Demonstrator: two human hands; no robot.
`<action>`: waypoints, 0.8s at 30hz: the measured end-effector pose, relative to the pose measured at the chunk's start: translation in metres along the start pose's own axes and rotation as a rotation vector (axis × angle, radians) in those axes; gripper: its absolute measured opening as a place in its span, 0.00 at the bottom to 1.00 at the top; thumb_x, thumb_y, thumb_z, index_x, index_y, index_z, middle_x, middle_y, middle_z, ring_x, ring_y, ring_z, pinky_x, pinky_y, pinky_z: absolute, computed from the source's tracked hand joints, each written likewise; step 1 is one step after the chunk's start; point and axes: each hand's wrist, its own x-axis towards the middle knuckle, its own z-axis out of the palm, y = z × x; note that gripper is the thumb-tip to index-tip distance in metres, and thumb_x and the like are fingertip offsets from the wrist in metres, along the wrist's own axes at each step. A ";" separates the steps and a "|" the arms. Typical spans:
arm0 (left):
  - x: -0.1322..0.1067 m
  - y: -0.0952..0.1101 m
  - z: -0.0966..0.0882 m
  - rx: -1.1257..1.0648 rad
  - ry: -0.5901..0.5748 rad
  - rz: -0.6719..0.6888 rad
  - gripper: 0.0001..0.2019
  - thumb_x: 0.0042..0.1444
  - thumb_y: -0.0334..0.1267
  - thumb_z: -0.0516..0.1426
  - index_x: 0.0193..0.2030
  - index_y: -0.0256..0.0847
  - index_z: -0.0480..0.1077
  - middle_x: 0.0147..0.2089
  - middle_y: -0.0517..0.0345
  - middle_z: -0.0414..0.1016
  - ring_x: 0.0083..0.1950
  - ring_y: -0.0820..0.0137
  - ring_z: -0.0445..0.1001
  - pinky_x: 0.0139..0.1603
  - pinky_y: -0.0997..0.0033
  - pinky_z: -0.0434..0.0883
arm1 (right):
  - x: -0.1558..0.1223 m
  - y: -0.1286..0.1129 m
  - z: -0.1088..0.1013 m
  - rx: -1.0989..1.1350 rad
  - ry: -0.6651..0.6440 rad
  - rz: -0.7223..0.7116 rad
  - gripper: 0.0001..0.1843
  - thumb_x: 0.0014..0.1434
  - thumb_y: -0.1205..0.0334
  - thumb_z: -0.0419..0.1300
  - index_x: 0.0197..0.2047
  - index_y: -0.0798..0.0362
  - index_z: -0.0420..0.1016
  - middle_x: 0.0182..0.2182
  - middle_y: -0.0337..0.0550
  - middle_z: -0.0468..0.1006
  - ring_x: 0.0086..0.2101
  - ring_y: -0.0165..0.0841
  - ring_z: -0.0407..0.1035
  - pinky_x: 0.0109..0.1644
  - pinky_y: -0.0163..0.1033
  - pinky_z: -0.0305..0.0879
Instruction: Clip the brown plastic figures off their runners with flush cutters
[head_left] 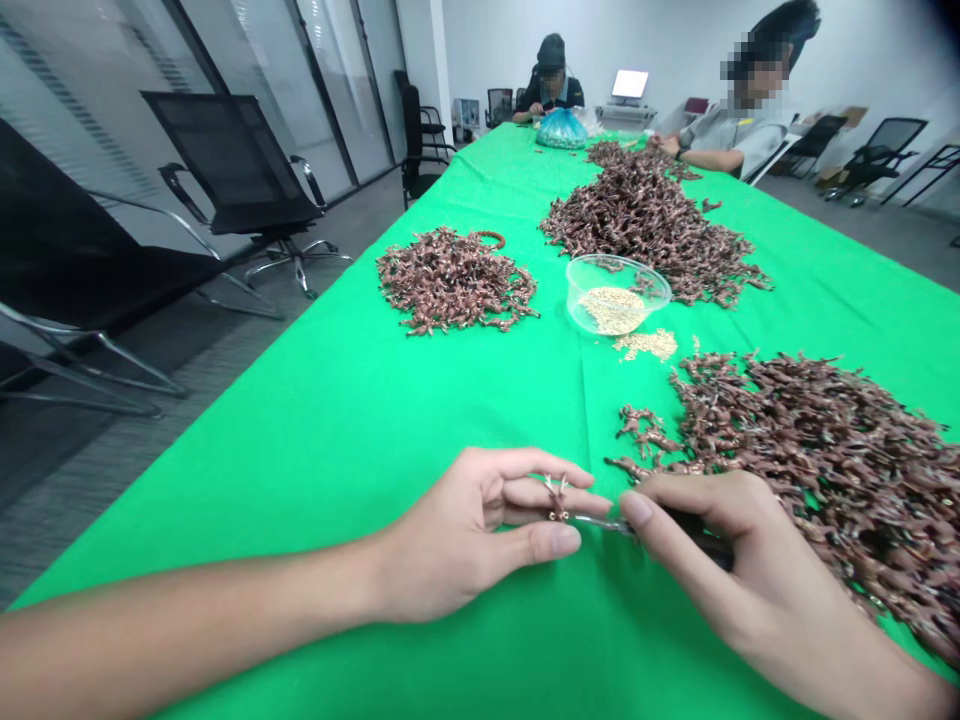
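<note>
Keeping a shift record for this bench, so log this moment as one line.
Left hand: pinches small copper branched piece | Right hand: holds black-handled metal tool, tip at piece | Nearby: heap of copper pieces on green cloth

On the green tabletop (315,480), the left hand (457,535) pinches a small copper-brown branched piece (557,498) between thumb and fingers. The right hand (750,570) grips a dark-handled metal tool (600,523), its tip touching the piece. A heap of similar pieces (810,460) lies just beside the right hand.

A branched copper piece (556,498) stands upright in the left hand (457,535).
</note>
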 end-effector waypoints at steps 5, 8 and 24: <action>0.000 -0.002 0.000 0.098 0.148 0.067 0.16 0.60 0.36 0.64 0.54 0.38 0.70 0.56 0.46 0.80 0.58 0.61 0.77 0.58 0.65 0.72 | -0.001 0.010 -0.004 0.138 0.005 0.077 0.14 0.65 0.52 0.58 0.33 0.50 0.76 0.25 0.36 0.77 0.26 0.31 0.71 0.30 0.36 0.65; -0.001 -0.004 0.001 0.233 0.302 0.170 0.15 0.61 0.38 0.64 0.53 0.39 0.71 0.55 0.47 0.80 0.59 0.61 0.77 0.60 0.64 0.71 | -0.002 0.017 -0.002 0.192 0.033 0.105 0.11 0.65 0.52 0.59 0.38 0.49 0.76 0.27 0.36 0.77 0.28 0.31 0.71 0.32 0.36 0.66; 0.087 0.121 -0.122 1.272 0.906 0.675 0.19 0.51 0.36 0.67 0.50 0.35 0.75 0.61 0.42 0.74 0.67 0.52 0.65 0.70 0.48 0.56 | -0.009 -0.003 0.008 -0.038 -0.038 -0.563 0.21 0.54 0.60 0.62 0.51 0.54 0.72 0.40 0.51 0.78 0.39 0.39 0.75 0.43 0.42 0.76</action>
